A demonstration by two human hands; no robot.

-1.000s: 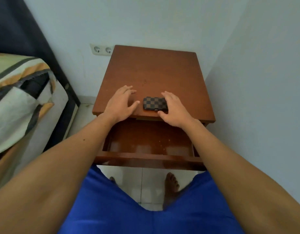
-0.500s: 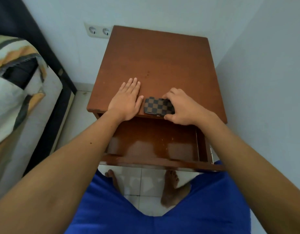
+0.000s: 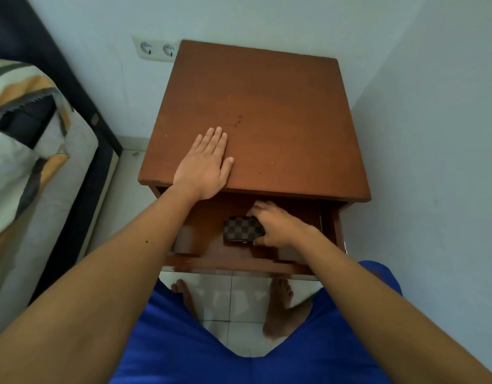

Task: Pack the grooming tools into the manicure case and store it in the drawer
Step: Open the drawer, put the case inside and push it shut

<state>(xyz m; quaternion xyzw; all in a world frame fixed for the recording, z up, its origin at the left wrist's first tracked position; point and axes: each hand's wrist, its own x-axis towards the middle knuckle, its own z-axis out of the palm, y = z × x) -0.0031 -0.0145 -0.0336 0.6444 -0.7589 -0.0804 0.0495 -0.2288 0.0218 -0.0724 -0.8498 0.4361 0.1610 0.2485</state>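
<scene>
The manicure case (image 3: 240,228), small, closed and brown-checkered, sits low inside the open drawer (image 3: 233,263) of the wooden nightstand (image 3: 267,112). My right hand (image 3: 278,224) reaches into the drawer and grips the case at its right end. My left hand (image 3: 207,164) lies flat, palm down and empty, on the nightstand top near its front edge. No loose grooming tools are in view.
A bed with a patterned cover (image 3: 26,151) and dark frame stands close on the left. White walls hem in the nightstand behind and on the right, with a double socket (image 3: 156,49) behind. My bare feet (image 3: 280,306) stand on the tiled floor under the drawer.
My right hand has carried the case off the nightstand top and down into the open drawer. My left hand stays flat on the top. The camera has moved closer.
</scene>
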